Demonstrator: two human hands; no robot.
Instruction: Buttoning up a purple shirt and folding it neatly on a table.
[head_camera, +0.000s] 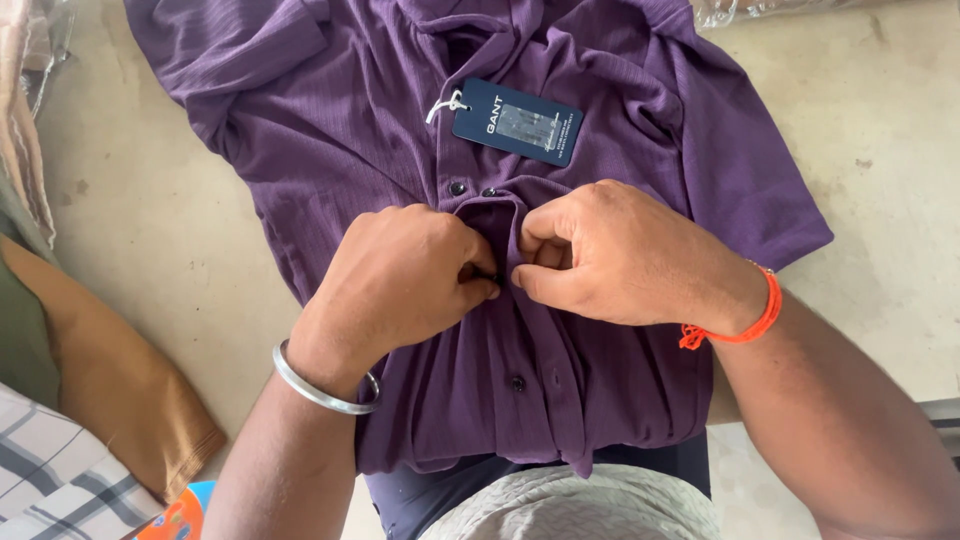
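From above, a purple shirt (330, 130) lies flat on the beige floor (160, 240), collar at the far edge, hem toward the person, its length running near to far. The left hand (400, 280) and right hand (610, 255) pinch the button placket mid-shirt, fingertips almost touching. A dark tag (518, 122) rests below the collar. Bare floor flanks both sleeves; folded cloth (110, 390) crowds the near left.

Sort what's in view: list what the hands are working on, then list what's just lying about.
In hand:
purple shirt, its placket pinched by left hand and right hand
dark button between the fingertips
navy hang tag tied on the shirt

Lying about:
brown garment
plaid cloth
clear plastic wrap
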